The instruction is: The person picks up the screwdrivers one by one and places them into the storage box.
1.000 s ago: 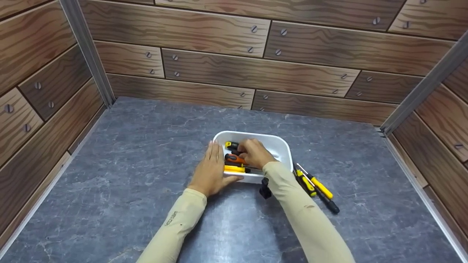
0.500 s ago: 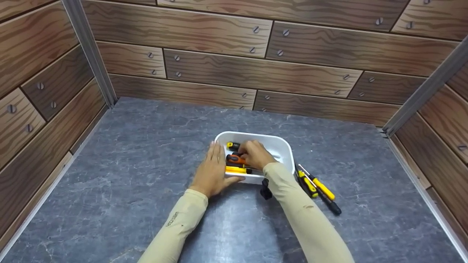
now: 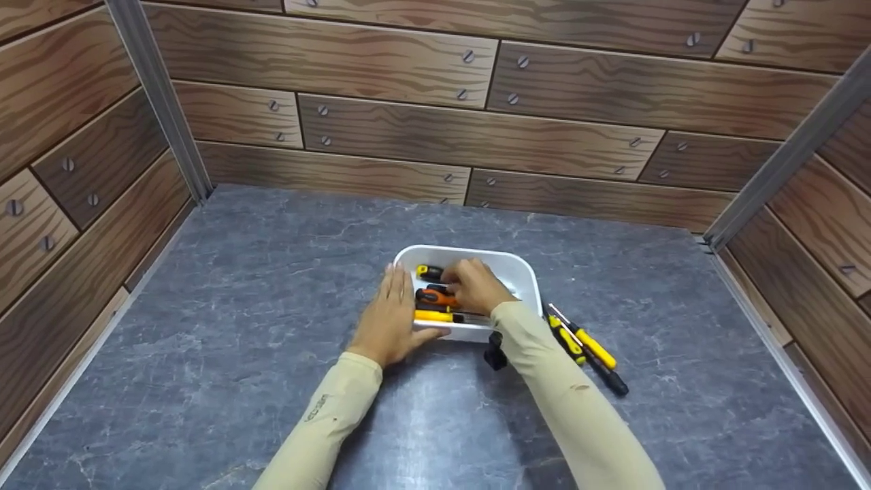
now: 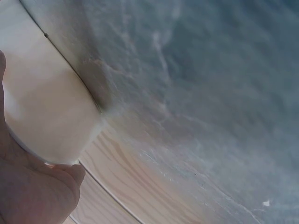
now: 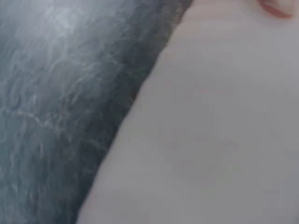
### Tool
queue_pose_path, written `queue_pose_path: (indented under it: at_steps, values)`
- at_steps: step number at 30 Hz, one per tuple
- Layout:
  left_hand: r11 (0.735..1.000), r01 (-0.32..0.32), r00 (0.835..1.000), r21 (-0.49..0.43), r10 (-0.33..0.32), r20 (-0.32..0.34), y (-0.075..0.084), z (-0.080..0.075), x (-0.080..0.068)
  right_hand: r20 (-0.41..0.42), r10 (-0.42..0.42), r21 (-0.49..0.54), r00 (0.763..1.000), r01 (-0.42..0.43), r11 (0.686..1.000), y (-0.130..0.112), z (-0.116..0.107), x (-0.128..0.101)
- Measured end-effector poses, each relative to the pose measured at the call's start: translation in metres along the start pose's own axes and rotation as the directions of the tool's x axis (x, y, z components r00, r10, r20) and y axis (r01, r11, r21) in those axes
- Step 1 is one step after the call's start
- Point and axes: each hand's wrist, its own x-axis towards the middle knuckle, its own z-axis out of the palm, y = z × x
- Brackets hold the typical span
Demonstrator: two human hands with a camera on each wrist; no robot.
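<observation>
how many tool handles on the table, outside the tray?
3 visible, right of the white tray: yellow-and-black handle closest to it, yellow handle farther right, black handle nearest the person. More could be hidden under the right sleeve.

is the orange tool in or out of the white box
In: the orange tool lies inside the walls of the white box, near the right hand.

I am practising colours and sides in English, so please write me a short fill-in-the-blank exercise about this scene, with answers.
The right hand reaches into a tray coloured ____.
The ____ hand rests against the tray's outside.
Unlike the tools on the table, one handle in the tray is partly ____.

Missing words: white; left; orange.
</observation>
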Motion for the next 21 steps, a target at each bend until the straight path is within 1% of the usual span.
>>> queue_pose_path:
  at_steps: [3, 5, 7, 10, 13, 15, 19, 21]
  values:
    - [1.000, 0.004, 1.000, 0.003, -0.004, 0.010, 0.000, -0.001, 0.000, -0.059, -0.027, -0.002, 0.998, 0.027, 1.000, -0.002, -0.009, -0.007]
    - [1.000, 0.003, 1.000, 0.007, -0.003, 0.011, 0.001, -0.001, 0.000, -0.118, -0.055, -0.005, 0.991, 0.055, 0.998, -0.001, -0.016, -0.013]
    - [1.000, 0.004, 1.000, 0.021, -0.004, 0.021, 0.001, -0.001, 0.001, -0.190, -0.076, -0.003, 0.979, 0.077, 0.997, 0.002, -0.024, -0.021]
    - [1.000, 0.008, 1.000, 0.022, -0.008, 0.030, 0.002, -0.001, 0.003, -0.302, -0.069, 0.038, 0.951, 0.084, 0.996, 0.011, -0.037, -0.035]
    - [1.000, 0.016, 0.998, 0.019, -0.018, 0.054, 0.002, -0.002, 0.003, -0.400, -0.033, 0.072, 0.916, 0.068, 0.995, 0.022, -0.052, -0.049]
    - [1.000, 0.025, 0.997, 0.017, -0.026, 0.069, 0.002, -0.002, 0.003, -0.444, 0.012, 0.097, 0.896, 0.035, 0.995, 0.030, -0.061, -0.060]
    - [0.999, 0.032, 0.997, 0.026, -0.034, 0.069, 0.002, -0.002, 0.001, -0.495, 0.131, 0.152, 0.859, -0.063, 0.986, 0.047, -0.075, -0.082]
    - [0.999, 0.025, 0.998, 0.023, -0.027, 0.049, 0.002, -0.001, 0.000, -0.513, 0.189, 0.174, 0.838, -0.114, 0.978, 0.056, -0.080, -0.095]
